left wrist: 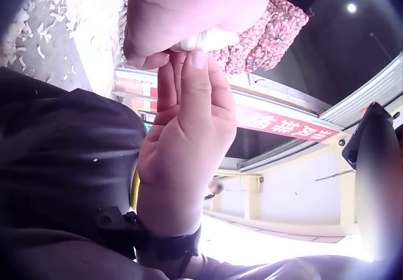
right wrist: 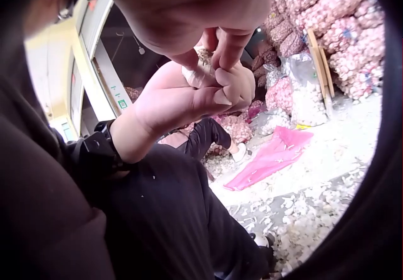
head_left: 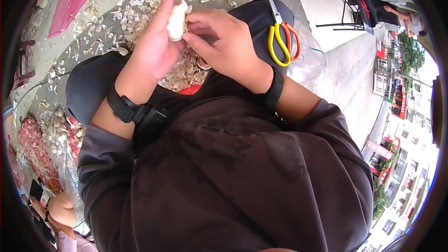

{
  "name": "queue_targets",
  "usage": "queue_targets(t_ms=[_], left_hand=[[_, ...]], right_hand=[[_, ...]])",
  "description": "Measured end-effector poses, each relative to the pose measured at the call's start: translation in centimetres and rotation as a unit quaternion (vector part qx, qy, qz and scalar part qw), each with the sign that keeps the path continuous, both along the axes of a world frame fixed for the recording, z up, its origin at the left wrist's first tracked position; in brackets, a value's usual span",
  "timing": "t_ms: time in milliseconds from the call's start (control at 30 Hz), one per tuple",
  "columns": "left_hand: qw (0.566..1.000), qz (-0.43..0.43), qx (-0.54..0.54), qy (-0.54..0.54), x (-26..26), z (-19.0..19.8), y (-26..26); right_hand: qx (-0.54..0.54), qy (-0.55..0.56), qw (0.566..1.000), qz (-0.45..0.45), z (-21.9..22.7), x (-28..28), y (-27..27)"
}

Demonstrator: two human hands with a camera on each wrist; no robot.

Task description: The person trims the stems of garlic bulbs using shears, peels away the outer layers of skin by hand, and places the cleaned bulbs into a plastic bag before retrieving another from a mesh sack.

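Note:
A white garlic bulb (head_left: 177, 22) is held up between both hands above the lap. The left hand (head_left: 156, 49) cradles it between thumb and fingers, the thumb pointing up. From the other side, the right hand (head_left: 226, 46) pinches at its edge with thumb and fingertips. In the right wrist view the bulb (right wrist: 200, 73) shows a rough brownish end under the right fingertips, with the left fingers curled round its side. The left palm covers most of the bulb (left wrist: 204, 39) in the left wrist view. Scissors (head_left: 280, 37) with yellow and orange handles lie on the right thigh.
Garlic skins and stem bits (head_left: 135, 18) litter the ground, with more heaped between the knees. A pink sheet (head_left: 79, 2) lies at the far left. Full mesh sacks (right wrist: 340, 16) are stacked behind, and a person's leg (right wrist: 208, 135) shows beyond the left hand.

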State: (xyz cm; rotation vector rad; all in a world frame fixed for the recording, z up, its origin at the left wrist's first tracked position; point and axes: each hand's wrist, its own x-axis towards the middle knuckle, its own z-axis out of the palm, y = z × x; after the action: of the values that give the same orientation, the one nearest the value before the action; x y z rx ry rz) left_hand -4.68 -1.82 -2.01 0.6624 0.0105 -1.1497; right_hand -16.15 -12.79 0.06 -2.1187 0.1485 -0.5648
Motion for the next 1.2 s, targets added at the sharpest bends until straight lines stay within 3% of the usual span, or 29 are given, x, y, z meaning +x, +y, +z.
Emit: queue_targets(t_ms=[67,167,367,400,667,767,867,1067,1200], left_hand=[[0.999,-0.005,0.017,-0.028,-0.2,-0.3,0.0],[0.999,-0.014,0.027,-0.032,0.0,-1.0,0.0],[0.99,-0.011,0.059,-0.125,-1.0,-0.3,-0.3],[0.989,-0.009,0.063,-0.133,-1.2,0.0,-0.4],[0.983,-0.112,0.093,-0.116,-0.7,-0.2,-0.4],[0.98,-0.154,0.085,-0.089,-0.3,-0.7,-0.5],[0.979,-0.177,0.084,-0.053,-0.1,-0.8,-0.6],[0.973,-0.202,0.11,-0.008,0.4,-0.4,-0.7],[0.971,-0.212,0.105,-0.015,0.6,-0.6,-0.8]], right_hand=[[0.104,0.043,0.993,-0.023,-0.3,0.0,0.0],[0.104,0.008,0.994,-0.015,-1.0,0.2,-0.2],[-0.03,0.039,0.996,-0.075,-0.5,0.4,-0.4],[-0.014,0.032,0.996,-0.082,-0.5,0.5,-0.4],[0.093,0.054,0.992,-0.063,-1.3,0.5,-1.3],[0.044,0.081,0.995,-0.043,-0.6,0.3,-1.6],[0.061,0.09,0.994,-0.033,-0.4,0.2,-1.5],[-0.001,0.012,1.0,-0.029,-0.7,0.6,-1.7],[-0.007,0.022,1.0,-0.001,-0.4,0.4,-1.7]])
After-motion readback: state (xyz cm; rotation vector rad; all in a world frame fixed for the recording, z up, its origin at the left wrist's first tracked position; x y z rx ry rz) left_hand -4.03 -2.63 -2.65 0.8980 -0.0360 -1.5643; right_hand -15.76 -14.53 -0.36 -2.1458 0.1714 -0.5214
